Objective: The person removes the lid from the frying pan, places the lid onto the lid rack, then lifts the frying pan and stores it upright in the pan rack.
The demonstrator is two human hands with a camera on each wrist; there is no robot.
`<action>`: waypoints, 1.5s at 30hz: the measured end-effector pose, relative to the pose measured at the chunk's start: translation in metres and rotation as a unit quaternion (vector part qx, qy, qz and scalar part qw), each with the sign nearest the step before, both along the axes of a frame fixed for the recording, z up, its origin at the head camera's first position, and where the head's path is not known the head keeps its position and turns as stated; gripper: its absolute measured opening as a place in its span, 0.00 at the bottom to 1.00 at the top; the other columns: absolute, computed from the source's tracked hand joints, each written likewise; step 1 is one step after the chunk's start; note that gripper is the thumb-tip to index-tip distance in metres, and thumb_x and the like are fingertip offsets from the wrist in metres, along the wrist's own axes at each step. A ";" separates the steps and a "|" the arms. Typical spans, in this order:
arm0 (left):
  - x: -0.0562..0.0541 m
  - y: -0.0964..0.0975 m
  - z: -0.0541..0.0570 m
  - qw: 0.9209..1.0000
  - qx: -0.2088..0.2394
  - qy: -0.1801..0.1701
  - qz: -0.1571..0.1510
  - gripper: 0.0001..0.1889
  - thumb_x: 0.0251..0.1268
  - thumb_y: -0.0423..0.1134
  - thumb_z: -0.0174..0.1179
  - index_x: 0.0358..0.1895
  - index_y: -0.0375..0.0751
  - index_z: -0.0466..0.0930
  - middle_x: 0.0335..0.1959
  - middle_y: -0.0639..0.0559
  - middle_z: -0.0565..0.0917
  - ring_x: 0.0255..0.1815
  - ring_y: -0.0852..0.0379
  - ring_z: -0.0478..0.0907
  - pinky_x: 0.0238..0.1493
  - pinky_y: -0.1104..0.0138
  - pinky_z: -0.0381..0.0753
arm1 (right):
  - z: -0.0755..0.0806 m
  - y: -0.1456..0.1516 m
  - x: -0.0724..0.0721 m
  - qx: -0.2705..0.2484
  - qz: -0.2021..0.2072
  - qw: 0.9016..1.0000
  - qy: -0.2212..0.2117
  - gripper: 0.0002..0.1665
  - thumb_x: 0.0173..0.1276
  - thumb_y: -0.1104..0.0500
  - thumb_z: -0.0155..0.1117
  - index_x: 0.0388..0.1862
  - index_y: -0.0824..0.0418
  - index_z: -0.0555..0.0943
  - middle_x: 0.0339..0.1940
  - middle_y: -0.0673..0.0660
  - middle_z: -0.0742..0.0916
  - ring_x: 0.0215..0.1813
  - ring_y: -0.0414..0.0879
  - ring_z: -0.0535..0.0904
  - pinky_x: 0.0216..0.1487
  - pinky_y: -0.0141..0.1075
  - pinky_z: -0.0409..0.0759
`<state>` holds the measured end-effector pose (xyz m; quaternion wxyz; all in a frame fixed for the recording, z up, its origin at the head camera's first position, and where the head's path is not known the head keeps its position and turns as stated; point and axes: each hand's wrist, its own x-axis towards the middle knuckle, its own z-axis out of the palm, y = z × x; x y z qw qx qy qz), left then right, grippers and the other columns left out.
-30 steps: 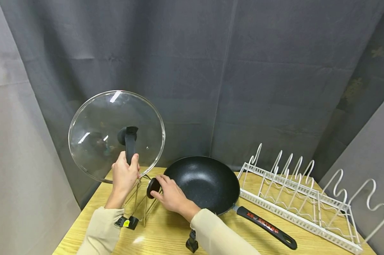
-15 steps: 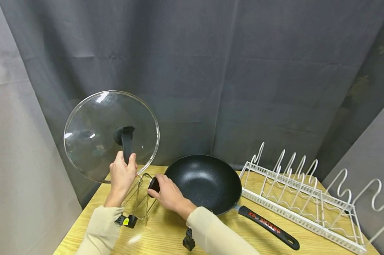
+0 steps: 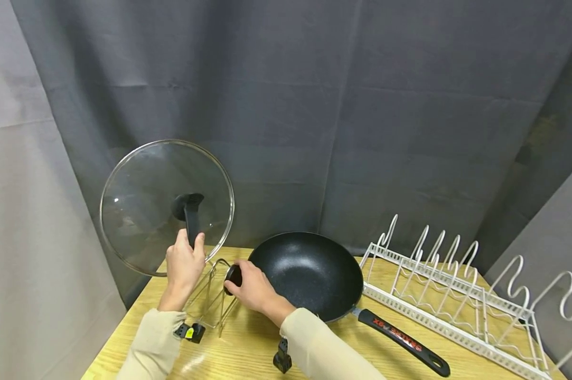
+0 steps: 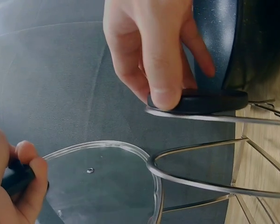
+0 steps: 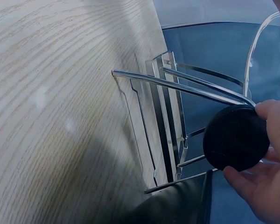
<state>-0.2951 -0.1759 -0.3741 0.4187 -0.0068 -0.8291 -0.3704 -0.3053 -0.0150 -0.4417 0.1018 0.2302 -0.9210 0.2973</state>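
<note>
My left hand point(image 3: 185, 266) grips the black handle point(image 3: 191, 219) of a large round glass lid point(image 3: 143, 211) with a metal rim. The lid stands upright, its lower right rim right by the loops of a small metal wire rack point(image 3: 208, 295). With thumb and fingers, my right hand point(image 3: 256, 287) holds a round black disc point(image 5: 235, 137) at the front loop of that rack. In the left wrist view, the disc point(image 4: 210, 101) lies against the loop, and the lid's rim point(image 4: 155, 186) overlaps the rear loop point(image 4: 191, 184).
Just right of the rack sits a black wok point(image 3: 309, 274), its long handle point(image 3: 404, 340) pointing to the front right. A white wire rack point(image 3: 457, 306) with wavy dividers stands at the table's right. Grey curtains point(image 3: 286, 105) hang behind the wooden table point(image 3: 247, 348).
My left hand has carried the lid slightly left, and its tilt has altered a little as the reflections shifted. The right hand keeps its hold on the disc. The head view has shifted slightly.
</note>
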 end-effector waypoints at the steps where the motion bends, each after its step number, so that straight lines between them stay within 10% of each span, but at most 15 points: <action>1: 0.000 0.000 -0.001 1.000 -0.003 -0.002 0.001 0.11 0.65 0.37 0.58 0.29 0.36 0.69 0.08 0.51 0.69 0.12 0.47 0.70 0.13 0.57 0.64 | 0.000 0.001 -0.001 -0.001 0.000 1.000 0.000 0.29 0.65 0.46 0.62 0.60 0.59 0.72 0.50 0.55 0.80 0.46 0.47 0.78 0.41 0.38 0.78; 45: 0.002 -0.006 -0.053 0.995 -0.074 -0.062 -0.033 0.11 0.66 0.37 0.58 0.29 0.37 0.67 0.11 0.52 0.66 0.11 0.51 0.67 0.13 0.61 0.61 | -0.005 0.014 -0.022 0.002 0.052 0.999 0.000 0.30 0.66 0.48 0.62 0.60 0.64 0.72 0.54 0.58 0.79 0.52 0.48 0.77 0.47 0.35 0.78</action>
